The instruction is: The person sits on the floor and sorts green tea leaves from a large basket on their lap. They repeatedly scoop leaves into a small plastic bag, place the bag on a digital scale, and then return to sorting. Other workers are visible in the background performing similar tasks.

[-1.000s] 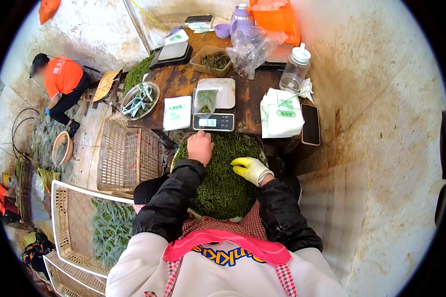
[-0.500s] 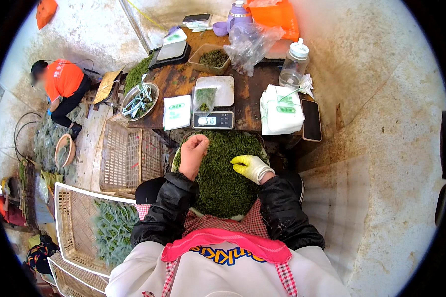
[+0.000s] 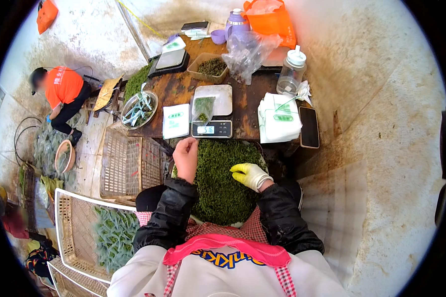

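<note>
My bare left hand [image 3: 186, 159] is closed, its thumb and fingertips pinched together just below the scale's front edge; anything between them is too small to make out. My right hand [image 3: 251, 176], in a white glove with yellow fingers, hovers over the heap of small green leafy bits [image 3: 225, 193] in front of me. Its fingers and thumb are slightly apart, with nothing visible between them. Beyond my hands stands a digital scale [image 3: 222, 99] with a lit display. A clear plastic bag [image 3: 203, 108], partly filled with green bits, lies on its pan.
White printed bags lie in a stack [image 3: 176, 121] left of the scale and a thicker pile [image 3: 280, 119] right, beside a phone [image 3: 309, 127]. A metal bowl [image 3: 139, 110] holds ties. Filled bags lie in a crate [image 3: 79, 235] at left. A person [image 3: 67, 89] in orange bends far left.
The view has shifted slightly, so the table and heap sit a little lower. My left hand has drawn back slightly from the scale. The bag remains on the pan.
</note>
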The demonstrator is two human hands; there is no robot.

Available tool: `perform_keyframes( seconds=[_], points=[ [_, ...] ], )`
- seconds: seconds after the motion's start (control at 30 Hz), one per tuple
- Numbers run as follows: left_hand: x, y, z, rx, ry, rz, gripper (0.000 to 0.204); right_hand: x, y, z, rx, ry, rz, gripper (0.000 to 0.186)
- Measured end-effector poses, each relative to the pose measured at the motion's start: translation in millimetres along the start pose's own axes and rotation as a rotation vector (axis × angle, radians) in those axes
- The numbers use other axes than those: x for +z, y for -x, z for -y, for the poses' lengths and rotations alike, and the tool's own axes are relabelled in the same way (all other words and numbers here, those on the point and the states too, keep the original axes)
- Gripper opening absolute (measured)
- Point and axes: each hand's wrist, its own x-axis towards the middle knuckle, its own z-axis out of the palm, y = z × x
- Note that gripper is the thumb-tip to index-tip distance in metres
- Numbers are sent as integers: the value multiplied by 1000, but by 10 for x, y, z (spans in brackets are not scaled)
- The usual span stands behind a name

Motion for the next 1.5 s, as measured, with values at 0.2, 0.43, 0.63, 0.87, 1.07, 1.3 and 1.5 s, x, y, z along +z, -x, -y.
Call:
perform_keyframes(
  seconds=[0.2, 0.43, 0.63, 0.87, 1.07, 1.3, 1.5],
  points=[
    [-210, 109, -48, 76, -28, 10, 6, 25, -13, 2, -4, -1, -14, 31],
    [-127, 191, 54, 190, -216, 170, 10, 74, -37, -75, -30, 18, -36, 27],
    [-24, 85, -96, 389, -505, 169, 16, 18, 1, -20, -11, 65, 15, 31],
    [7, -753, -149, 808, -850, 176, 20, 69, 59, 106, -303, 166, -157, 29],
    [-95, -670, 21, 863, -663, 352, 23, -147, 91, 1191, -507, 678, -662, 45],
    [-354, 253, -579, 662, -211, 431, 29, 134, -433, 938, -273, 718, -641, 51],
    [-879, 359, -501, 526, -168, 322, 21, -6, -5, 1459, -603, 701, -234, 36]
  ],
)
